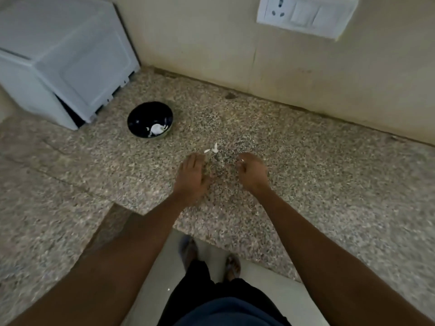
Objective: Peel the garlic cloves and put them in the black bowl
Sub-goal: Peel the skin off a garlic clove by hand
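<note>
The black bowl [150, 119] stands on the speckled granite counter [306, 147], left of and beyond my hands, with a few white garlic pieces inside it. Small white bits of garlic or peel [211, 149] lie on the counter just past my fingertips. My left hand [191, 176] hovers over the counter with its fingers stretched forward and nothing in it. My right hand [251, 171] has its fingers curled and pinches a small white piece at the fingertips; whether it is a clove or peel is too small to tell.
A white appliance [61, 55] stands at the back left corner, close to the bowl. A wall with a socket plate [306, 16] runs along the back of the counter. The counter's front edge has a step near my left forearm; my feet show on the floor below.
</note>
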